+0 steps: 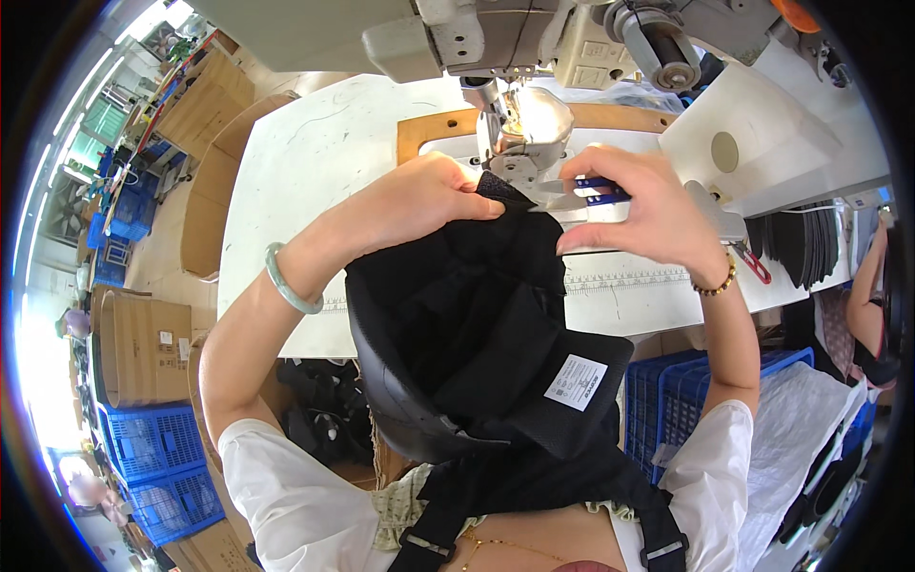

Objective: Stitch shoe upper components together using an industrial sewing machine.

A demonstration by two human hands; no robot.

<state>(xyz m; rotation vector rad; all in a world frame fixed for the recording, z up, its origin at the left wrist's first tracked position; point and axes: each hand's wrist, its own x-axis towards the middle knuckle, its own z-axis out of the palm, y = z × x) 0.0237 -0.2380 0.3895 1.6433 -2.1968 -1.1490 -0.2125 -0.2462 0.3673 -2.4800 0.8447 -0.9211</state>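
A black bag-like fabric item point(457, 324) with a smooth, shiny outer panel and a white label point(576, 382) rests against my front, its opening facing up. My left hand point(429, 195) is closed, pinching a corner of its edge between thumb and fingers, just in front of the sewing machine's needle area. In my right hand point(643, 200) is a pair of thread snips point(605, 194) with blue handles, held between thumb and fingers. The snips' blades point left and reach close to the pinched corner. Whether they touch the fabric I cannot tell.
The sewing machine point(529, 133), lamp lit, stands over the white table point(315, 143). On the table's right lie a red-handled tool point(756, 267) and a stack of dark pieces point(796, 246). Blue crates point(157, 448) and cardboard boxes point(143, 348) stand left. Another person's arm point(865, 286) shows far right.
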